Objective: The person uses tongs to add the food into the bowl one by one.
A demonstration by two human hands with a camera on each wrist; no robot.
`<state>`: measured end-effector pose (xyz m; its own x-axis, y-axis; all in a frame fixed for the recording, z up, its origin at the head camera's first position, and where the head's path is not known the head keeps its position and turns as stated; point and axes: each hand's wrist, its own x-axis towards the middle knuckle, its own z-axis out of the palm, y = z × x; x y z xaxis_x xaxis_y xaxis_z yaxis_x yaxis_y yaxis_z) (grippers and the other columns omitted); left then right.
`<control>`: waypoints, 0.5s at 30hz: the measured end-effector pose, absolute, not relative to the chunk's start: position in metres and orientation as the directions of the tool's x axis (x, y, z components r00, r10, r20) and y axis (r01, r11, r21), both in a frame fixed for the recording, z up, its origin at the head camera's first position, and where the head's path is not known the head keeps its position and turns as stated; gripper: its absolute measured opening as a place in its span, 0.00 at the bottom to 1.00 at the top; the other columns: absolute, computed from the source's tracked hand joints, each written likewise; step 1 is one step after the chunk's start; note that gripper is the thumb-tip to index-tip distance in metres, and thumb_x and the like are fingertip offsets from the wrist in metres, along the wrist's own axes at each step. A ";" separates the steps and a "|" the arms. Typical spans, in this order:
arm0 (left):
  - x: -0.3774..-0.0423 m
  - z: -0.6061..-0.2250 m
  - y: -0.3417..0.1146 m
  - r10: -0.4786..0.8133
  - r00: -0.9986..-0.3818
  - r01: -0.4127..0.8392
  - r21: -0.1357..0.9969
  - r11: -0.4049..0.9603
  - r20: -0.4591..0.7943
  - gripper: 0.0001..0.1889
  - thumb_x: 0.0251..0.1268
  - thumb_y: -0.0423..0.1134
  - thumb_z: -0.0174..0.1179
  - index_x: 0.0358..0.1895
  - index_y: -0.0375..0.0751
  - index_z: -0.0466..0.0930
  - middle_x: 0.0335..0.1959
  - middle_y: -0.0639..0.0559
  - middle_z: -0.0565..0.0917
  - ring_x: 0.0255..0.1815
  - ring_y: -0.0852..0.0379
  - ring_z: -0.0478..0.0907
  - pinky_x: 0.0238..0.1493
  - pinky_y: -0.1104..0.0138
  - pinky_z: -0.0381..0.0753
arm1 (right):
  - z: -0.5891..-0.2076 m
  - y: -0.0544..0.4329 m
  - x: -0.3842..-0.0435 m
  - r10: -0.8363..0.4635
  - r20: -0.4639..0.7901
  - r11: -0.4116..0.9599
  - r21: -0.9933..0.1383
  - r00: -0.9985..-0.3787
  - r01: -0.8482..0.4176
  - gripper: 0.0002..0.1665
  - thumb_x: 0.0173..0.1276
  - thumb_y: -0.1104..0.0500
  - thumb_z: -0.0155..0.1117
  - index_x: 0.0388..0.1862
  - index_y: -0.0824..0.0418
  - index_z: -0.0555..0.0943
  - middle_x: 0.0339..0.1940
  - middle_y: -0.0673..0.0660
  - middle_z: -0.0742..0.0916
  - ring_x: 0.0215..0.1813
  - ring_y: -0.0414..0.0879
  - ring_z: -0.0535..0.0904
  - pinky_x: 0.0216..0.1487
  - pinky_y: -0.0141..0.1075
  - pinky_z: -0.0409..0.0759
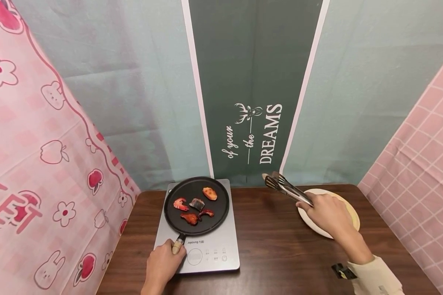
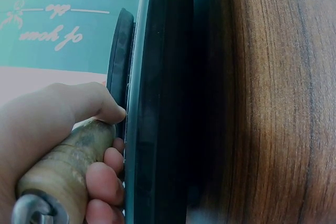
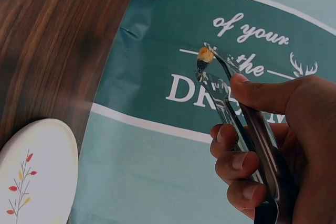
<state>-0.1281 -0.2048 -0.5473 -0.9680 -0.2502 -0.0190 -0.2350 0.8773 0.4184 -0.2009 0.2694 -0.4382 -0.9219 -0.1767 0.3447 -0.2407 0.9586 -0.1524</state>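
Observation:
My left hand (image 1: 164,261) grips the wooden handle (image 1: 176,246) of a flat black frying pan (image 1: 197,184). Inside the pan lie a shrimp (image 1: 180,204), a dark-skinned piece of fish (image 1: 197,204), a curled tentacle piece (image 1: 207,213), a reddish-brown piece (image 1: 189,218) and a golden oval piece (image 1: 209,194). Metal tongs (image 1: 288,190) are held in my right hand (image 1: 328,215), raised between pan and plate. A small yellow-and-dark food piece (image 3: 205,56) is pinched at the tongs' tips; its kind is unclear. Below the right hand sits a white plate (image 1: 307,219), partly hidden.
The pan stands on a silver induction cooker (image 1: 221,265) with a control panel along its front. Brown wood-grain tabletop (image 1: 273,237) lies between cooker and plate. Printed cloth (image 1: 162,123) hangs behind and at both sides. A small black object (image 1: 343,271) shows by the right cuff.

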 end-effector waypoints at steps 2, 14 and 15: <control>-0.128 -0.548 -0.205 -0.249 -0.968 -0.234 0.417 0.878 -0.020 0.18 0.59 0.52 0.68 0.32 0.39 0.82 0.19 0.49 0.77 0.21 0.49 0.74 0.27 0.51 0.73 | -0.438 0.267 -0.201 -0.168 0.325 0.959 -0.163 -0.931 -0.230 0.18 0.70 0.43 0.71 0.29 0.50 0.76 0.16 0.48 0.73 0.22 0.49 0.71 0.25 0.47 0.67; -0.128 -0.548 -0.204 -0.256 -0.965 -0.253 0.413 0.875 -0.049 0.18 0.60 0.52 0.68 0.33 0.38 0.82 0.19 0.49 0.77 0.22 0.50 0.73 0.27 0.53 0.73 | -0.438 0.257 -0.201 -0.152 0.305 0.959 -0.184 -0.940 -0.215 0.15 0.69 0.42 0.71 0.36 0.52 0.83 0.21 0.54 0.83 0.25 0.58 0.81 0.26 0.55 0.73; -0.128 -0.548 -0.204 -0.256 -0.966 -0.252 0.412 0.876 -0.047 0.18 0.60 0.52 0.68 0.33 0.38 0.82 0.19 0.49 0.77 0.22 0.50 0.73 0.27 0.52 0.73 | -0.438 0.256 -0.202 -0.154 0.308 0.959 -0.184 -0.939 -0.217 0.15 0.69 0.43 0.72 0.37 0.52 0.84 0.22 0.55 0.84 0.26 0.60 0.81 0.26 0.56 0.73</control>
